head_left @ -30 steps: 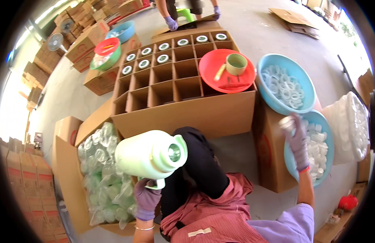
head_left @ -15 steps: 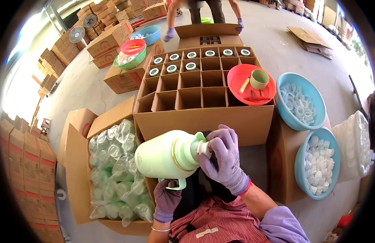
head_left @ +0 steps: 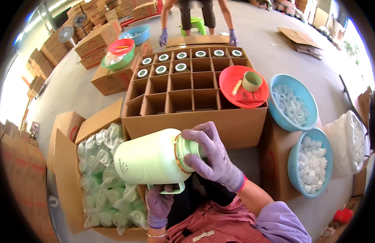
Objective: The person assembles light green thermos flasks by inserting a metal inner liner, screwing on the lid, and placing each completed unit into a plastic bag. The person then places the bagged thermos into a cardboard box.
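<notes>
Mint-green jug (head_left: 149, 158), mouth hidden behind right hand (head_left: 214, 158), left hand (head_left: 160, 204) at handle (head_left: 181, 187)

We get bright light, with white glare washing out the left edge and upper right. Black corners ring our fisheye view, its rim bending the stacked cartons (head_left: 23, 174); the jug (head_left: 147, 156) looks fairly sharp.

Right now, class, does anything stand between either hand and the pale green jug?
Nothing visible does, apart from the gloves themselves: the left hand holds the handle of the pale green jug, and the right hand grips around its neck.
</notes>
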The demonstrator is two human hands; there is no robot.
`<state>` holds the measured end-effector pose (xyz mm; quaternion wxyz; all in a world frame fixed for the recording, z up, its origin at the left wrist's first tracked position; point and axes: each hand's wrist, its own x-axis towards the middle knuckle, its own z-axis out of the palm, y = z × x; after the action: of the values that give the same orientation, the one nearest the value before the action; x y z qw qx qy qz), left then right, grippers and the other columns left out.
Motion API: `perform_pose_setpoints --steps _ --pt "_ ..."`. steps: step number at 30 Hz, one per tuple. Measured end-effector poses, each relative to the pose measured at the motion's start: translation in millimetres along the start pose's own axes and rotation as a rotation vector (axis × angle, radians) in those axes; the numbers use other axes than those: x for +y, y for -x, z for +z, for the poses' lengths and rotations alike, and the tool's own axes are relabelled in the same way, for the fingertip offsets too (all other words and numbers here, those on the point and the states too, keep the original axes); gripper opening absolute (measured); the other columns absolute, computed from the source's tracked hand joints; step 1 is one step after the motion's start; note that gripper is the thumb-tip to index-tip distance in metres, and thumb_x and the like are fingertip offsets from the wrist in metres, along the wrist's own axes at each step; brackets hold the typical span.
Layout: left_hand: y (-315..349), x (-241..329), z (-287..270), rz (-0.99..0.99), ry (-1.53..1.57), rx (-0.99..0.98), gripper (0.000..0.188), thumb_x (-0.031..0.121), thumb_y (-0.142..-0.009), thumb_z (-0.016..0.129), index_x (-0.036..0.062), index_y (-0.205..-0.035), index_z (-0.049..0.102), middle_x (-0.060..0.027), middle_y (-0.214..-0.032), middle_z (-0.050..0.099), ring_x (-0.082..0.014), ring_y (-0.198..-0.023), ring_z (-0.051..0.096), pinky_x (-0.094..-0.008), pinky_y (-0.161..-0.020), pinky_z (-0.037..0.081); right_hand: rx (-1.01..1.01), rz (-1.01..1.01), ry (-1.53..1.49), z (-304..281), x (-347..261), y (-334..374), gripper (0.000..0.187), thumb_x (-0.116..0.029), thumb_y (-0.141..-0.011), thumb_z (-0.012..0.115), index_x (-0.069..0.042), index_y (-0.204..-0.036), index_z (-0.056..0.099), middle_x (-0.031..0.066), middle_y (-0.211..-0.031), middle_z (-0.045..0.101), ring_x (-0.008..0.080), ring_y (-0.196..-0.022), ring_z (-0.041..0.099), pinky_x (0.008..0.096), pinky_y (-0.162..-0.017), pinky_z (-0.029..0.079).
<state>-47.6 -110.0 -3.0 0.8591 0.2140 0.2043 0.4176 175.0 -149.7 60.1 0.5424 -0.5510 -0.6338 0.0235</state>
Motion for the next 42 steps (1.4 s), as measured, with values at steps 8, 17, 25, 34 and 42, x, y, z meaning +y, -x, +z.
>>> perform_pose_setpoints --steps 8,17,25,34,42 --pt "-36.9 4.7 -6.9 0.013 -0.007 0.053 0.033 0.003 -0.093 0.049 0.0099 -0.126 0.052 -0.0087 -0.108 0.062 -0.0169 -0.083 0.058 -0.0365 -0.084 0.054 0.062 0.245 0.141 -55.9 122.5 -37.4 0.052 -0.025 -0.084 0.071 0.0 -0.125 0.055 0.0213 -0.12 0.056 0.0401 -0.116 0.052 0.0427 -0.103 0.042" --pt "-45.8 -10.8 9.4 0.007 0.014 -0.071 0.026 0.013 -0.097 0.049 -0.0028 -0.115 0.059 -0.0076 -0.098 0.064 -0.0155 -0.09 0.062 -0.0399 -0.092 0.054 0.035 0.732 1.034 -164.6 297.4 -33.5 0.037 -0.033 -0.082 0.074 -0.01 -0.111 0.067 0.0243 -0.122 0.056 0.0419 -0.116 0.054 0.0486 -0.095 0.049" --pt "-32.7 3.1 9.1 0.046 0.018 -0.005 0.034 0.012 -0.095 0.052 -0.0004 -0.127 0.053 -0.0064 -0.102 0.062 -0.0158 -0.09 0.057 -0.0374 -0.094 0.052 -0.616 -0.428 1.317 -106.2 106.9 -46.4 0.013 -0.017 -0.077 0.066 -0.02 -0.089 0.07 0.0047 -0.139 0.046 0.0318 -0.139 0.036 0.0565 -0.113 0.034" --pt "-5.6 11.5 -32.3 -0.036 -0.287 0.113 0.026 0.011 -0.094 0.048 -0.0005 -0.115 0.06 -0.0118 -0.096 0.071 -0.0226 -0.09 0.069 -0.0438 -0.087 0.059 -0.521 -0.207 0.236 -79.4 65.0 18.4 0.053 -0.02 -0.079 0.073 -0.007 -0.128 0.059 0.0177 -0.143 0.04 0.0381 -0.134 0.041 0.0474 -0.108 0.043" --pt "-1.8 -2.2 -18.4 0.009 -0.231 0.12 0.021 0.009 -0.094 0.05 -0.0034 -0.106 0.062 -0.0174 -0.091 0.071 -0.0268 -0.085 0.072 -0.0451 -0.079 0.062 -0.009 0.078 -0.39 8.2 81.1 71.2 0.084 -0.041 -0.076 0.082 -0.01 -0.143 0.042 0.0242 -0.151 0.031 0.0413 -0.14 0.034 0.0519 -0.113 0.031"
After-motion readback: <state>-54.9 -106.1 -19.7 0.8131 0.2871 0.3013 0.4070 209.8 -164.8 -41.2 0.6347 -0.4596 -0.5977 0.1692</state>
